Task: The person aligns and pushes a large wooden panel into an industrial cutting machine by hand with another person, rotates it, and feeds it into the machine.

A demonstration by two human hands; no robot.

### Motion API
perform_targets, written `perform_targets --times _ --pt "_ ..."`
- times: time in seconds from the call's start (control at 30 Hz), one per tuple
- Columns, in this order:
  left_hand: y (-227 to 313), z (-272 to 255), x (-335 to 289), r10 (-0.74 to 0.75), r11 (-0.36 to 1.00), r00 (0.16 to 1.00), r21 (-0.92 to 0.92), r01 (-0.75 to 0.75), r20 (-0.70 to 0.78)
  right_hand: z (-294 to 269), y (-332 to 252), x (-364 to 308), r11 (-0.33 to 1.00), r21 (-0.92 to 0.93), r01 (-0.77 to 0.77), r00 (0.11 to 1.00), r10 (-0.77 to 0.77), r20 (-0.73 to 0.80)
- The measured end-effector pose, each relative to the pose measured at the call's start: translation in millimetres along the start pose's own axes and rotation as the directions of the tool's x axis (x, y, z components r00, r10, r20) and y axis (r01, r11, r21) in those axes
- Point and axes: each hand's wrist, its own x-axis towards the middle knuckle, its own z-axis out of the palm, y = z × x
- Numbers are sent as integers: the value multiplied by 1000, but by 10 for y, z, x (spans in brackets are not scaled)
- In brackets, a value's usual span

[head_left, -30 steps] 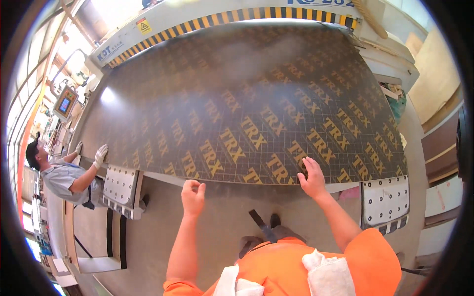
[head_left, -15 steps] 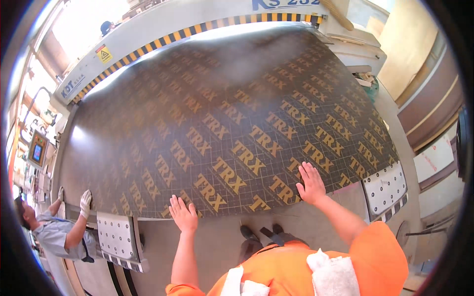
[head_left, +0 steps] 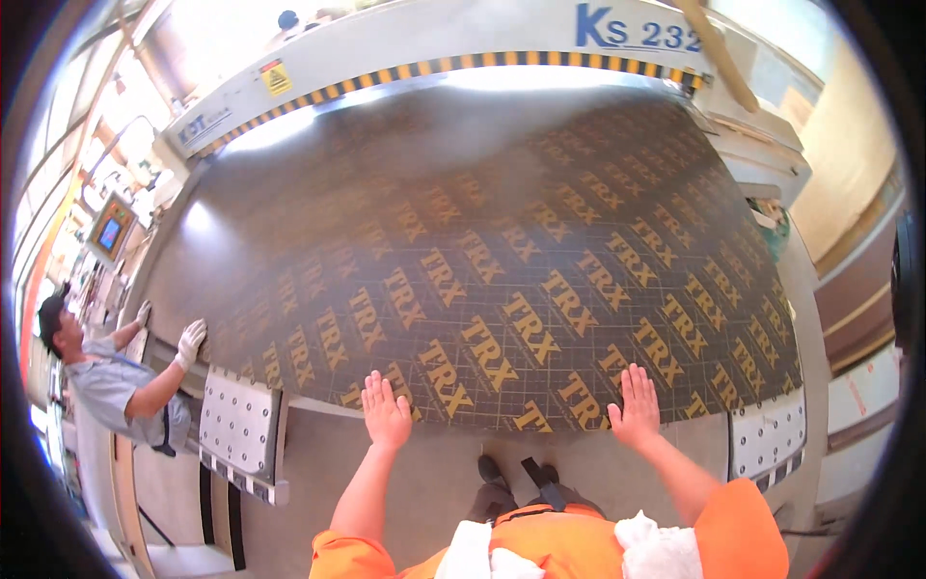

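A large dark brown panel (head_left: pixel 482 280) with repeated gold lettering and a fine grid lies flat in front of me, its far edge under a machine beam. My left hand (head_left: pixel 388 413) rests at the near edge of the panel, palm down, fingers extended. To its right, my right hand (head_left: pixel 637 407) lies the same way on the near edge, fingers stretched out. Neither hand grips anything; the two are well apart. Glare and haze blur the panel's far part.
A white machine beam (head_left: pixel 415 48) with yellow-black striping spans the back. Perforated support tables stand at left (head_left: pixel 236 425) and right (head_left: pixel 767 436). At the left, a co-worker (head_left: pixel 125 386) in white gloves touches the panel's edge. A control screen (head_left: pixel 111 232) stands behind them.
My right hand has drawn back toward the near edge, level with my left. The view has shifted, so the machine and panel appear turned and lower right. The co-worker's gloves stay at the left.
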Motion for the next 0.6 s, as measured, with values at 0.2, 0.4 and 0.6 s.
perform_targets --times 0.2,0.4,0.6 --pt "-47 103 -48 -31 999 1000 -21 31 2 7 23 13 1000 -3 -20 1000 20 12" --pt "-42 41 7 -32 999 999 -36 33 35 -27 -4 16 1000 3 -1 1000 2 -19" --pt "-40 28 76 -35 999 999 -36 37 41 -206 317 174 992 96 -86 996 87 -8"
